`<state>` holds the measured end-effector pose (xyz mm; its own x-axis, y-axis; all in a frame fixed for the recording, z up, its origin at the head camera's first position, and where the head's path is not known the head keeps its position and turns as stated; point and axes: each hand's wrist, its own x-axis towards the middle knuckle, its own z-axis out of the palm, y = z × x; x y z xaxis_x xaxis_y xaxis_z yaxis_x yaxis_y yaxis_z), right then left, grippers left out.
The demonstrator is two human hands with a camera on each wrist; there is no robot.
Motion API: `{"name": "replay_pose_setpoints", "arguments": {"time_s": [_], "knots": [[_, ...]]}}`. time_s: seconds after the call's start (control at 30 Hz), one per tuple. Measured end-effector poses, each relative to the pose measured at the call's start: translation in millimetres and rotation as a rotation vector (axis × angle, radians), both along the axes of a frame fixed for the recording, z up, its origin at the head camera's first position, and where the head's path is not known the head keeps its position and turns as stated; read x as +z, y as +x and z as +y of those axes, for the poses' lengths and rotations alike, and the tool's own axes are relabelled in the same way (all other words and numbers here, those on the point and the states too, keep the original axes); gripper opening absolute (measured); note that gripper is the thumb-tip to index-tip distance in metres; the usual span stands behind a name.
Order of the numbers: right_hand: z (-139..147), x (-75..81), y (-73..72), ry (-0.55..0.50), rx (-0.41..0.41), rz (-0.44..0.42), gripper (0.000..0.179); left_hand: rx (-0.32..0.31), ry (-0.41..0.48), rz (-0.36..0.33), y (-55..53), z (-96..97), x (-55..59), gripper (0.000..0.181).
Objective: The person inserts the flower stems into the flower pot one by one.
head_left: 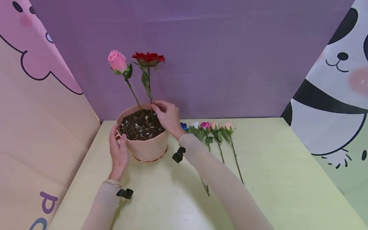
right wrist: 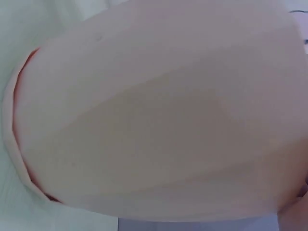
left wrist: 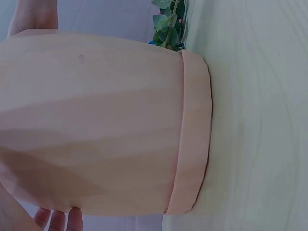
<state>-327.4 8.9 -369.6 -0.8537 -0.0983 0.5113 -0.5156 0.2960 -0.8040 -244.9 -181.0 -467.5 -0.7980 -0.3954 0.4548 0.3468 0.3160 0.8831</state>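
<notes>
A pale pink flowerpot (head_left: 148,148) filled with dark, pebbly soil (head_left: 139,126) stands at the table's back left. In it are a pink rose (head_left: 117,60), leaning left, and a red flower (head_left: 148,59), nearly upright. My right hand (head_left: 168,116) reaches over the pot's right rim and pinches the red flower's stem low down. With its fingers round the left side and thumb towards the front, my left hand (head_left: 119,153) holds the pot. The left wrist view shows fingertips (left wrist: 57,220) against the pot wall (left wrist: 96,120); in the right wrist view the pot wall (right wrist: 159,115) fills most of the picture.
Several artificial flowers lie right of the pot, among them a blue one (head_left: 184,126), a magenta one (head_left: 205,125) and a peach one (head_left: 228,126). My right forearm (head_left: 218,179) partly covers their stems. Behind the table (head_left: 287,179) hangs a purple backdrop (head_left: 230,64).
</notes>
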Motion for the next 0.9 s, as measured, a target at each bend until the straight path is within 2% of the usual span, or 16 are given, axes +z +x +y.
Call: {"name": "replay_pose_setpoints", "arguments": {"time_s": [0.17, 0.43, 0.67, 0.9], "knots": [[7.8, 4.3, 0.3, -0.078, -0.016, -0.05, 0.023, -0.001, -0.003, -0.008, -0.5, 0.8, -3.1, 0.052], [23.1, 6.8, 0.2, -0.128, 0.004, -0.032, 0.022, 0.005, -0.001, -0.007, -1.6, 0.7, -1.6, 0.052], [32.1, 3.5, -0.7, -0.096, -0.03, -0.051, 0.022, 0.02, 0.002, -0.009, -1.2, -1.2, -0.5, 0.052], [39.8, 3.0, -1.5, -0.098, -0.018, -0.087, 0.024, 0.003, 0.004, -0.001, -2.8, 0.0, -1.5, 0.053]]}}
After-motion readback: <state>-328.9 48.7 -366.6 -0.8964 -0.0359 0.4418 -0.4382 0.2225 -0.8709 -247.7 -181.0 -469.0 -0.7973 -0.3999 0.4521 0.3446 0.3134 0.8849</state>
